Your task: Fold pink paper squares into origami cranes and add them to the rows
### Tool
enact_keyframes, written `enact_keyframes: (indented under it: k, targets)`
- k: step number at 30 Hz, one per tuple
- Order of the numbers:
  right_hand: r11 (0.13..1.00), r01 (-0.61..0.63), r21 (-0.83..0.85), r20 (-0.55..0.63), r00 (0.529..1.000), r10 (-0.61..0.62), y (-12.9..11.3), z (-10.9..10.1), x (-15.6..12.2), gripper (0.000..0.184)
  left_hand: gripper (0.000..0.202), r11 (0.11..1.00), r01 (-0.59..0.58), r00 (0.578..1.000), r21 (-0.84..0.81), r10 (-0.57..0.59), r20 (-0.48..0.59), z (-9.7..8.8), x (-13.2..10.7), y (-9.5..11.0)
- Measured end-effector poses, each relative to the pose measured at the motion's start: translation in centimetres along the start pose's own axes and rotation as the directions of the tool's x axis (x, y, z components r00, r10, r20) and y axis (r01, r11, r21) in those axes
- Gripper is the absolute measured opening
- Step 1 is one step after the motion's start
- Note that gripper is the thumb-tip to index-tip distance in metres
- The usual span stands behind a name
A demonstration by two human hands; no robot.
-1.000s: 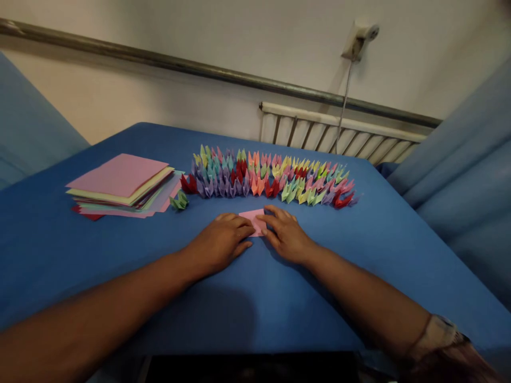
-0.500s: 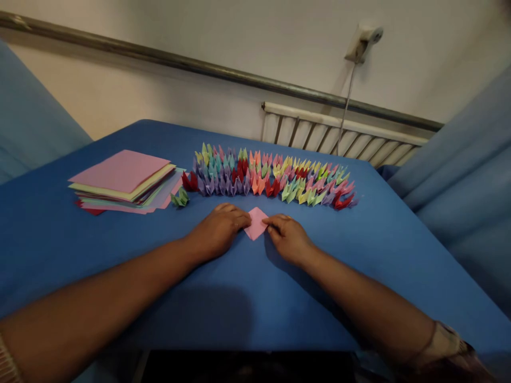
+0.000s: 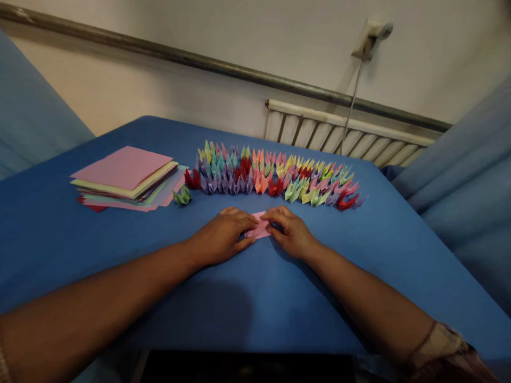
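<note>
left hand (image 3: 221, 238) palm down, fingers flat, right hand (image 3: 294, 235) palm down, fingertips almost meeting

Both hands, left (image 3: 222, 235) and right (image 3: 290, 232), press a pink paper (image 3: 260, 229) on the blue table (image 3: 255, 298).

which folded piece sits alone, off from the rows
The green piece, alone between the paper stack and the left end of the rows.
</note>
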State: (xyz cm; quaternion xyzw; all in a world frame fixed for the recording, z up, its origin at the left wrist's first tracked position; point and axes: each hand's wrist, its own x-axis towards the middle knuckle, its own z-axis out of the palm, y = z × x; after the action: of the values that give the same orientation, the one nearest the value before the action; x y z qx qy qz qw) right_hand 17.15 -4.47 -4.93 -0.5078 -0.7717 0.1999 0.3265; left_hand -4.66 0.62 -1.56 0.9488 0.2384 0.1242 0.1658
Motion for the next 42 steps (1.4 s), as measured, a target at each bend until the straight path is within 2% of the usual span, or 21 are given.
enact_keyframes:
  k: [4, 8, 11, 17, 23, 27, 32, 38, 42]
  targets:
    - [0.998, 0.037, -0.052, 0.042, 0.998, -0.035, -0.4, -0.2, 0.0, 0.022, 0.025, 1.000, -0.008, 1.000, 0.022, 0.007, 0.018, -0.1, 0.0, 0.1]
    - [0.978, 0.077, -0.191, 0.053, 0.996, -0.068, -1.9, -0.8, -0.7, 0.013, 0.029, 0.999, 0.002, 1.000, 0.049, -0.003, 0.024, 0.1, -0.1, -0.1]
    - [0.959, 0.077, -0.274, 0.104, 0.993, -0.050, -2.6, -1.1, -1.2, 0.014, 0.030, 0.999, 0.008, 1.000, 0.038, -0.008, 0.020, 0.2, -0.2, -0.3]
    - [0.990, 0.062, -0.128, 0.147, 0.988, -0.043, -1.7, -0.8, -1.3, 0.008, 0.029, 1.000, -0.007, 1.000, -0.019, 0.007, 0.029, 0.4, -0.3, -0.5]
    - [0.990, 0.093, -0.107, 0.111, 0.991, -0.081, -1.5, -0.9, -1.5, 0.033, 0.033, 0.997, -0.035, 0.999, -0.063, 0.036, 0.016, 0.5, -0.5, -0.9]
    - [0.973, 0.113, -0.203, 0.162, 0.984, -0.080, -1.5, -0.8, -1.5, 0.029, 0.035, 0.999, -0.023, 0.999, -0.039, 0.024, 0.030, 0.4, -0.8, -0.9]
    - [0.962, 0.115, -0.247, 0.159, 0.984, -0.077, -1.4, -0.8, -1.5, 0.029, 0.034, 1.000, -0.004, 0.998, -0.014, 0.005, 0.062, 0.1, -0.9, -0.8]
    - [0.973, 0.128, -0.194, 0.117, 0.987, -0.106, -1.2, -0.9, -1.7, 0.027, 0.029, 1.000, 0.011, 0.999, -0.025, -0.010, 0.046, 0.0, -0.8, -0.7]
    - [0.988, 0.129, -0.087, 0.092, 0.988, -0.121, -1.2, -1.3, -1.7, 0.015, 0.025, 0.999, 0.010, 1.000, -0.052, -0.009, 0.019, 0.3, -0.6, -0.7]
